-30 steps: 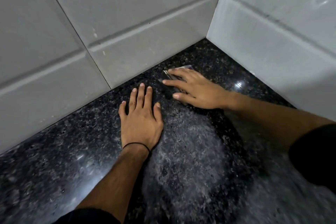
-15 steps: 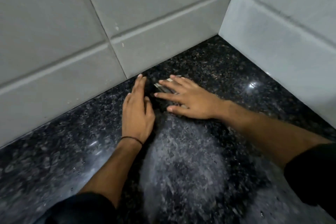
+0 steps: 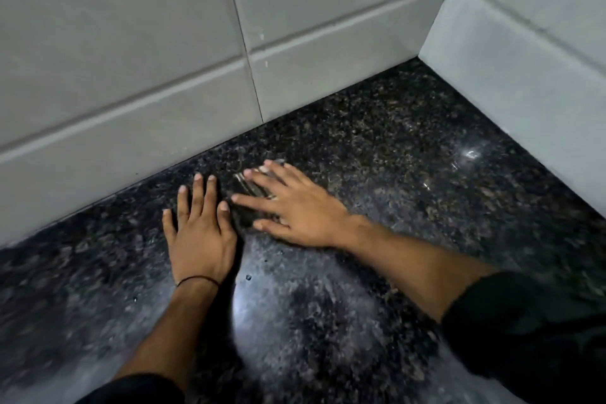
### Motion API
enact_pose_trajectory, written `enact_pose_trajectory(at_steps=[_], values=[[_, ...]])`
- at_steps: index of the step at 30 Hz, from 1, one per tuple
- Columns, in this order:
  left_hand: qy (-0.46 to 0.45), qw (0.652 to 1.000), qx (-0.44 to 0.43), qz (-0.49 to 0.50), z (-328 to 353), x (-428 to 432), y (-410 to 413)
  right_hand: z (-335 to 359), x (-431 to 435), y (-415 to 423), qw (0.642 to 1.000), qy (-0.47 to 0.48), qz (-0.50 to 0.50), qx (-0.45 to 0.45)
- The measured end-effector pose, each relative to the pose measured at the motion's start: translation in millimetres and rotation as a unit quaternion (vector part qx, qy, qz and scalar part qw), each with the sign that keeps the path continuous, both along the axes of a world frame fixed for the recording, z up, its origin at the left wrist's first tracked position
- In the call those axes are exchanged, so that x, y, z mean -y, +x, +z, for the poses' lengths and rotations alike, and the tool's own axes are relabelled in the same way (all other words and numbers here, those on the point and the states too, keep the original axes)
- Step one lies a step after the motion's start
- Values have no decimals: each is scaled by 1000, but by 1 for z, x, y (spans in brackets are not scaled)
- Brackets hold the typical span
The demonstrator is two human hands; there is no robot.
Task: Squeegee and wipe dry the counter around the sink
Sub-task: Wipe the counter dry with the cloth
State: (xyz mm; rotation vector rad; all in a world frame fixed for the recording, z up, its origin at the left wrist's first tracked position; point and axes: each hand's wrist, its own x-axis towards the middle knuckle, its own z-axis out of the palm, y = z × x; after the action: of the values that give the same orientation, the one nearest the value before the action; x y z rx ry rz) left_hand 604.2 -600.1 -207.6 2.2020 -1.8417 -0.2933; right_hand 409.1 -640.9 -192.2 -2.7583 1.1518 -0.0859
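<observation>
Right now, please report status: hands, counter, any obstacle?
Left hand flat on the counter, fingers spread. Right hand pressing a dark, mostly hidden item beside it. Wet smear near the wrists. No obstacle seen.

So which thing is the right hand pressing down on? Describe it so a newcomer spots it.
On the black speckled counter, near the grey tiled wall, the right hand lies flat. Under its fingers is a dark, blurry object with pale streaks, right beside the left hand; I cannot identify it.
</observation>
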Motion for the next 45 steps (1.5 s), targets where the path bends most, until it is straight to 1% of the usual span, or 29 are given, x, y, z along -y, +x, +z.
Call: enact_pose_trajectory(at_steps=[1, 2, 3, 4, 6, 8, 9, 11, 14, 16, 18, 20, 22, 23, 25, 26, 27, 30, 33, 35, 36, 37, 38, 39, 41, 42, 43, 44, 45], values=[[-2, 1000, -2, 2, -2, 1, -1, 3, 10, -20, 1000, 3, 7, 4], [1, 1000, -3, 5, -2, 0, -3, 4, 25, -40, 1000, 8, -21, 2], [3, 1000, -2, 5, -1, -2, -3, 3, 45, -61, 996, 7, -90, -1], [5, 1000, 1, 3, 0, -2, -3, 3, 66, -86, 983, 0, -184, -1], [13, 1000, 2, -3, 3, -1, -2, 1, 92, -118, 930, 5, -367, 4], [18, 1000, -3, 0, 4, 1, -2, -1, 98, -107, 887, 20, -460, 6], [20, 1000, -5, -1, 5, 2, -3, -2, 93, -88, 885, 19, -466, 1], [18, 1000, -10, -7, 4, 2, -2, -3, 69, -37, 917, -1, -400, 0], [10, 999, -34, -14, 3, 2, 5, -4, -2, 23, 980, -1, -201, -5], [2, 999, -37, -15, 3, 2, 7, 0, -43, 21, 997, 17, -74, -19], [1, 999, -33, -11, 4, 2, 6, 7, -49, -11, 1000, 19, 1, -22], [1, 1000, -27, -8, 6, 2, 3, 8, -24, -58, 999, 16, -44, -25], [2, 1000, -25, -5, 7, 2, 1, 8, 17, -112, 982, 9, -189, -24], [1, 1000, -23, -5, 8, 1, 1, 11, 35, -136, 960, 16, -278, -18], [3, 1000, -21, -2, 9, 0, 0, 16, 57, -163, 893, 59, -447, 7], [4, 1000, -20, -1, 9, 0, -1, 16, 59, -160, 870, 80, -486, 14], [8, 1000, -20, -1, 10, 1, -2, 13, 57, -148, 867, 90, -490, 13], [9, 1000, -26, 2, 14, 0, -5, 6, 3, -88, 928, 49, -369, 3], [-7, 999, -24, 25, 19, -5, -3, 7, -85, -46, 985, 60, -159, -12], [-21, 999, -32, 2, 25, -8, -25, 13, -109, -74, 995, 71, -69, -18], [-25, 999, -35, -24, 29, -11, -39, 13, -104, -98, 996, 59, -70, -18], [-31, 997, -35, -55, 33, -14, -51, 9, -88, -123, 994, 43, -102, -17], [-34, 994, -37, -94, 35, -17, -70, 5, -70, -157, 984, 30, -175, -18], [-36, 990, -39, -133, 37, -19, -89, 4, -53, -193, 962, 19, -272, -14], [-27, 982, -34, -183, 36, -22, -122, 6, -30, -258, 884, 30, -467, 2], [-19, 981, -27, -194, 33, -21, -134, 7, -26, -273, 847, 50, -529, 17], [-8, 980, -19, -198, 27, -20, -143, 8, -24, -275, 825, 66, -561, 24], [3, 980, -11, -200, 19, -18, -148, 8, -26, -265, 820, 67, -568, 22], [11, 979, -5, -202, 12, -18, -151, 6, -33, -247, 832, 57, -552, 9]])
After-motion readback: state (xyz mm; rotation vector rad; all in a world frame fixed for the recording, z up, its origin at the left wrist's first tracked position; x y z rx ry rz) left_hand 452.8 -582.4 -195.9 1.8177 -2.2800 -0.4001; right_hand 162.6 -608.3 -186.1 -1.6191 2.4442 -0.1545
